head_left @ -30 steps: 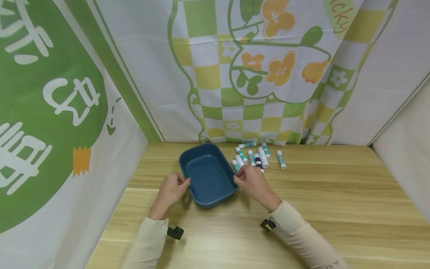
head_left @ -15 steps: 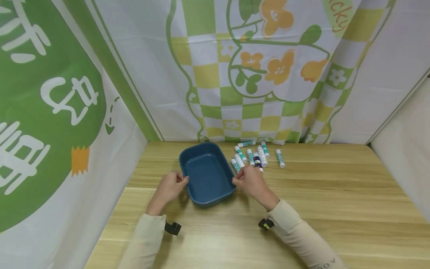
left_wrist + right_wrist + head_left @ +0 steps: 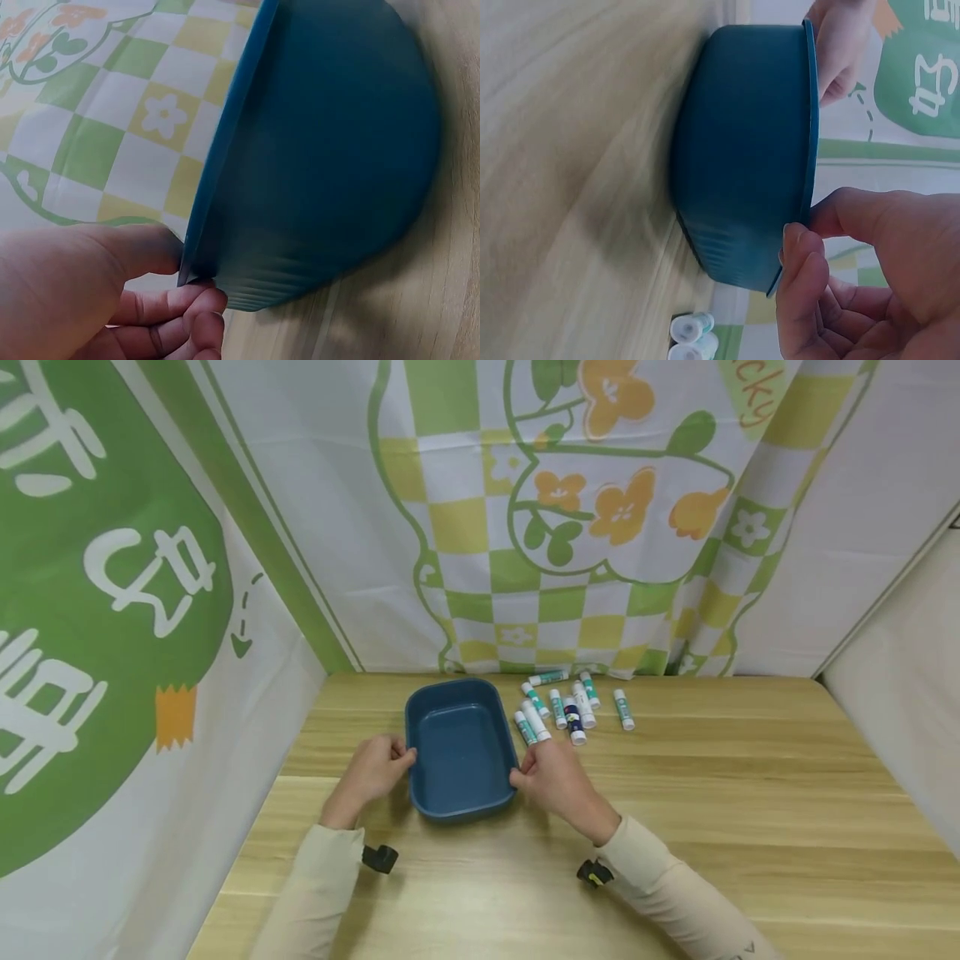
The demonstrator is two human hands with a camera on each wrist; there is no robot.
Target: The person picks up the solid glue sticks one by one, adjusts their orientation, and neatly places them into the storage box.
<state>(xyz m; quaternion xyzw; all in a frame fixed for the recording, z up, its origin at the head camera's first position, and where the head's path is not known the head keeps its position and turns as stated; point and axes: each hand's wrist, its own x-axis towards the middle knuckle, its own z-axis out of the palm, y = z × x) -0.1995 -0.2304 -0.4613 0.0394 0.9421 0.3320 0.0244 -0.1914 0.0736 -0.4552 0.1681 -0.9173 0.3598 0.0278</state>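
Note:
A dark blue rectangular plastic bin (image 3: 463, 752) with rounded corners, nothing inside it, sits on the wooden table between both hands. My left hand (image 3: 375, 768) pinches its left rim; in the left wrist view the thumb lies over the rim (image 3: 225, 150) and the curled fingers are under it. On the opposite side my right hand (image 3: 558, 781) pinches the right rim, with thumb and forefinger meeting at the edge in the right wrist view. Several glue sticks (image 3: 583, 705) lie loosely beyond the right hand, one dark blue glue stick (image 3: 573, 721) among them.
The wooden table (image 3: 720, 793) ends at a patterned cloth (image 3: 555, 610) behind the bin and glue sticks. A single glue stick (image 3: 624, 710) lies apart at the right. A green and white printed cloth (image 3: 112, 610) hangs along the left side.
Both hands have turned the bin slightly, so its sides now stand straighter in the head view. The right hand has come a little nearer, uncovering more of the dark blue glue stick.

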